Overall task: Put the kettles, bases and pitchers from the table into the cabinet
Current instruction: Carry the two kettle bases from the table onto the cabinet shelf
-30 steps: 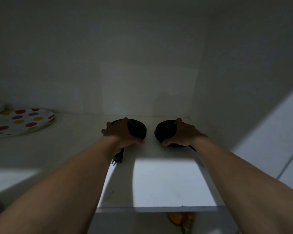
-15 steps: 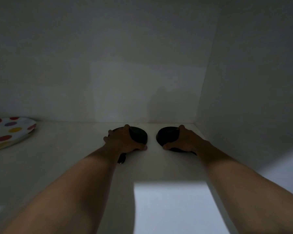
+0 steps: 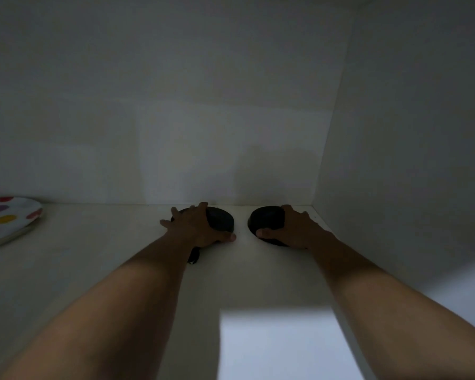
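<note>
Two round black kettle bases lie side by side on the white cabinet shelf (image 3: 99, 270), close to the back wall. My left hand (image 3: 195, 226) grips the left base (image 3: 221, 219), fingers spread over its top and thumb at its near edge. My right hand (image 3: 296, 229) grips the right base (image 3: 266, 218) the same way, near the right side wall. A black plug and cord (image 3: 194, 256) show under my left wrist. The two bases are a small gap apart.
A white plate with coloured dots (image 3: 6, 220) sits at the far left of the shelf. The cabinet's right wall (image 3: 395, 160) stands just beyond my right hand. The inside is dim, with a bright patch of light on the shelf's front.
Both hands have pushed the bases deeper into the cabinet, up toward the back wall. My view has moved further in, so the shelf's front edge and most of the plate are out of sight.
</note>
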